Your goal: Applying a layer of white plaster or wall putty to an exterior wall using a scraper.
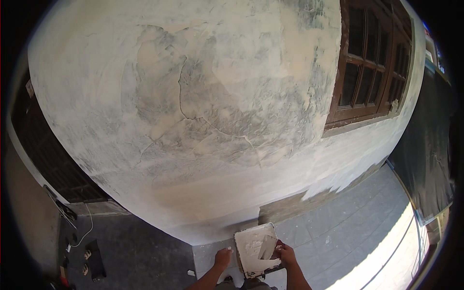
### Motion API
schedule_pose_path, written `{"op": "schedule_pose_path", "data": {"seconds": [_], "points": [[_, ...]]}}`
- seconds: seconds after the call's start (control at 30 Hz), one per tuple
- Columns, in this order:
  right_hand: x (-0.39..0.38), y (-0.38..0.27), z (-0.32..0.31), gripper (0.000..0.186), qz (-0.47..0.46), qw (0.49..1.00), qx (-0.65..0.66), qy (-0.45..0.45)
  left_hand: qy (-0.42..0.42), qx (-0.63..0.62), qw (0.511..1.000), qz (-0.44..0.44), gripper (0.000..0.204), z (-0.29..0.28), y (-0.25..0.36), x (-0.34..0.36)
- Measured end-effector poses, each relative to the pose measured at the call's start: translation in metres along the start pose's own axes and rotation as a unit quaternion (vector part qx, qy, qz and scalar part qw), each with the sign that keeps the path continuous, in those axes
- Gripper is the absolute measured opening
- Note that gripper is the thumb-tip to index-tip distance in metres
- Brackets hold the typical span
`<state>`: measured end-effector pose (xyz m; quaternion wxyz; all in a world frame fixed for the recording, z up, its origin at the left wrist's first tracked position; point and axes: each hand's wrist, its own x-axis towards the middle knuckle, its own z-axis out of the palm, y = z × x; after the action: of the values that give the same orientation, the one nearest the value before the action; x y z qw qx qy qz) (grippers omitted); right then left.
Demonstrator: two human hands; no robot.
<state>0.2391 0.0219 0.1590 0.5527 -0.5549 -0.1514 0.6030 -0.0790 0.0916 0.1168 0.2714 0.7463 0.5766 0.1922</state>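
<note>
On the far left, a white cable (90,223) lies loose over the dark floor (145,246); a foot stepping that way could snag it. A pair of sandals (87,261) sits nearby, a smaller trip risk.

On the wall (159,193), a long crack (181,87) bends down to the right through rough, patchy coating. Loose edges there could flake if a blade catches them.

The left hand (223,258) hangs just left of the tray, fingers curled, with something white at the fingertips; I cannot tell whether they pinch anything or are only smeared. It does not seem to steady the tray, so a hard push of the blade could slide or tip it.

The tray (254,227) sits low before the person, close to the legs, with pale paste (249,249) spread in it. What bears it from below is hidden. A knee could knock it.

Over its right side is the scraper (267,248), its handle wrapped in the right hand's (288,255) closed fingers. A tilted, overloaded blade could drip onto the grey floor sheet (319,237) beyond, and wet paste underfoot could make it slippery.
</note>
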Motion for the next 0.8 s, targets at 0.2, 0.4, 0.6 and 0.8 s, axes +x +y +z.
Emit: {"op": "schedule_pose_path", "data": {"seconds": [0.2, 0.4, 0.6, 0.8], "points": [[-0.025, -0.156, 0.108, 0.018, -0.17, 0.976, 0.135, -0.032, 0.197, -0.184, 0.959, 0.092, 0.033, -0.22, 0.154, 0.104], [-0.07, -0.263, 0.227, 0.013, -0.278, 0.933, 0.206, -0.102, 0.387, 0.007, 0.859, 0.335, 0.023, -0.409, 0.213, 0.129], [-0.108, -0.295, 0.311, 0.02, -0.272, 0.91, 0.283, -0.133, 0.426, 0.201, 0.762, 0.444, 0.031, -0.482, 0.234, 0.136], [-0.098, -0.282, 0.328, 0.017, -0.26, 0.9, 0.333, -0.109, 0.407, 0.344, 0.693, 0.486, 0.039, -0.505, 0.238, 0.14]]}}
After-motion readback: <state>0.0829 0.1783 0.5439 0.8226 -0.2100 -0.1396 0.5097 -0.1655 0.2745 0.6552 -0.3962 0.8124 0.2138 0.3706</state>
